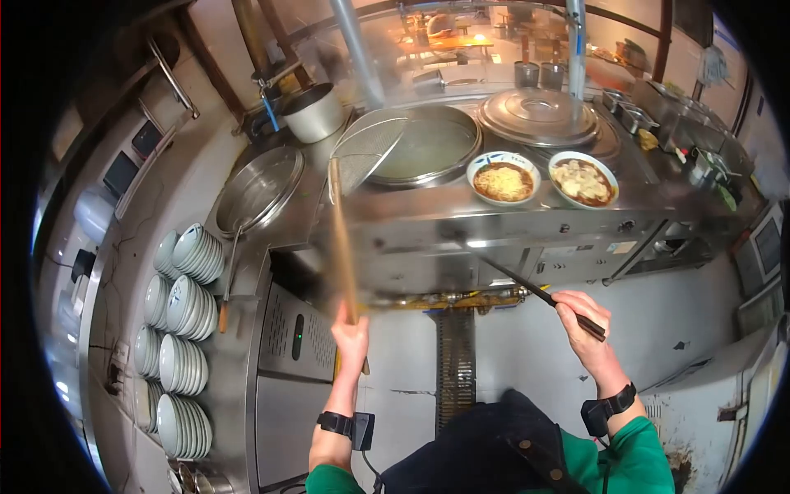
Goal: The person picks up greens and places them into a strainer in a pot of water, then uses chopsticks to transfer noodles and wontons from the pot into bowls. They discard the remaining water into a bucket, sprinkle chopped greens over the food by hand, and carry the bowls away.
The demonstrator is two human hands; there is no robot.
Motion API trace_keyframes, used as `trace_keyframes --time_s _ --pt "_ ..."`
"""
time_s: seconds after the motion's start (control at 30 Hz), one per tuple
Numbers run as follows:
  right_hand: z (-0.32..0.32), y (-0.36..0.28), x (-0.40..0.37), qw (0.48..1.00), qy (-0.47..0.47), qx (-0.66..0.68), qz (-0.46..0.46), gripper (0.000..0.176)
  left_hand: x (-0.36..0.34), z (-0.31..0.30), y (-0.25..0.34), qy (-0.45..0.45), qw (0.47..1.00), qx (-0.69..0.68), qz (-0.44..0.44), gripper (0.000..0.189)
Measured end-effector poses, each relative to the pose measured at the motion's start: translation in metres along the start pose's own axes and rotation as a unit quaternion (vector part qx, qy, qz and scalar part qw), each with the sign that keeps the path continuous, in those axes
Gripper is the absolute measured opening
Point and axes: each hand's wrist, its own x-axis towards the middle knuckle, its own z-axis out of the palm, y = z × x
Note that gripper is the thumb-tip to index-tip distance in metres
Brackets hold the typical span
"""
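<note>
My left hand [351,339] is closed around the long wooden handle of a wire-mesh strainer [366,152]. The strainer's basket is raised at the left rim of a wide pot of cloudy liquid [424,144]. In my right hand [586,325] is a long, thin utensil with a dark handle [527,284]. It points up and left in front of the stove, and its far end is too blurred to name. Beyond it, on the counter's front edge, stand a bowl of noodles in red-brown broth [504,179] and a second bowl with pale pieces on top [583,179].
A lidded pot [539,115] stands behind the bowls. To the left are another wide pot [262,185], a deep saucepan [313,114] and a wooden-handled ladle [230,276]. Several stacks of bowls [183,375] line the left counter. A drain grate [456,370] crosses the floor.
</note>
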Motion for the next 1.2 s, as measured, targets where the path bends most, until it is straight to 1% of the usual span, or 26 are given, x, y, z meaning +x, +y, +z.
trace_keyframes --time_s 0.07,0.1,0.13,0.17,0.2,0.27,0.3,0.33,0.4,0.43,0.47,0.5,0.6,0.63,0.67,0.7,0.73,0.8,0.87,0.93,1.0,1.07,1.1,1.13,1.17,1.2 --pt "0.009 0.007 0.025 0.995 -0.009 -0.033 -0.091 0.009 0.029 -0.006 -0.015 -0.002 1.000 0.022 -0.001 0.054" --pt "0.005 0.012 0.039 0.993 0.011 -0.069 -0.090 0.008 0.042 -0.008 -0.025 0.001 1.000 0.000 -0.020 0.054" --pt "-0.002 0.024 0.052 0.993 0.058 -0.088 -0.056 0.008 0.057 -0.009 -0.032 0.002 0.999 -0.020 -0.039 0.054" --pt "-0.005 0.029 0.068 0.989 0.107 -0.104 -0.022 0.009 0.073 -0.009 -0.031 0.009 0.999 0.049 -0.005 0.055" --pt "-0.007 0.025 0.086 0.984 0.150 -0.067 0.066 0.012 0.092 -0.008 -0.034 0.007 0.999 0.054 0.001 0.054" --pt "-0.004 0.055 0.115 0.974 0.219 -0.035 0.054 0.015 0.129 -0.003 -0.033 -0.012 1.000 0.014 -0.013 0.052" --pt "0.003 0.072 0.122 0.978 0.201 -0.037 0.037 0.014 0.154 -0.006 -0.059 0.012 0.998 0.052 -0.039 0.049" --pt "0.014 0.086 0.138 0.981 0.191 -0.041 0.011 0.014 0.186 -0.013 -0.109 0.035 0.998 0.058 0.020 0.049" --pt "0.067 0.075 0.171 0.988 0.147 -0.037 0.026 0.012 0.230 -0.002 -0.096 0.028 0.993 0.113 -0.009 0.049" --pt "0.091 0.077 0.187 0.989 0.089 -0.086 -0.078 0.009 0.251 0.001 -0.094 0.028 0.993 0.117 -0.013 0.049" --pt "0.118 0.075 0.200 0.995 0.026 -0.053 -0.078 0.009 0.273 0.004 -0.094 0.019 0.988 0.153 0.002 0.049" --pt "0.147 0.074 0.215 0.992 -0.034 -0.035 -0.118 0.011 0.294 0.007 -0.094 0.011 0.982 0.186 0.016 0.049" --pt "0.228 0.081 0.249 0.961 -0.189 0.024 -0.201 0.017 0.353 0.017 -0.132 -0.019 0.987 0.161 0.002 0.048" --pt "0.253 0.082 0.258 0.952 -0.221 0.009 -0.212 0.020 0.371 0.020 -0.135 -0.019 0.987 0.157 0.001 0.048" --pt "0.280 0.092 0.261 0.941 -0.249 -0.015 -0.227 0.022 0.388 0.027 -0.137 -0.033 0.985 0.167 -0.039 0.045" --pt "0.304 0.097 0.265 0.932 -0.275 -0.017 -0.235 0.027 0.403 0.036 -0.140 -0.056 0.980 0.175 -0.078 0.043" --pt "0.322 0.097 0.269 0.917 -0.337 -0.032 -0.209 0.033 0.412 0.042 -0.139 -0.077 0.979 0.171 -0.077 0.043" --pt "0.364 0.106 0.273 0.904 -0.360 -0.036 -0.227 0.036 0.440 0.049 -0.132 -0.114 0.949 0.284 -0.069 0.055" --pt "0.399 0.114 0.274 0.900 -0.373 -0.036 -0.222 0.035 0.465 0.052 -0.151 -0.148 0.947 0.272 -0.092 0.060" --pt "0.434 0.132 0.264 0.896 -0.382 -0.068 -0.217 0.037 0.481 0.054 -0.160 -0.143 0.939 0.285 -0.127 0.062" --pt "0.458 0.143 0.256 0.889 -0.394 -0.096 -0.213 0.039 0.494 0.052 -0.175 -0.160 0.944 0.267 -0.107 0.064" --pt "0.471 0.144 0.253 0.863 -0.450 -0.129 -0.188 0.043 0.500 0.048 -0.173 -0.216 0.891 0.396 -0.049 0.056" --pt "0.471 0.146 0.253 0.859 -0.471 -0.116 -0.165 0.045 0.498 0.045 -0.184 -0.224 0.890 0.393 -0.051 0.056" --pt "0.464 0.144 0.258 0.858 -0.474 -0.117 -0.157 0.045 0.486 0.036 -0.201 -0.187 0.915 0.348 0.081 0.049" --pt "0.452 0.141 0.265 0.859 -0.477 -0.118 -0.144 0.044 0.471 0.025 -0.214 -0.145 0.920 0.295 0.211 0.042" --pt "0.438 0.140 0.273 0.861 -0.478 -0.119 -0.131 0.044 0.449 0.016 -0.203 -0.149 0.950 0.217 0.166 0.034"
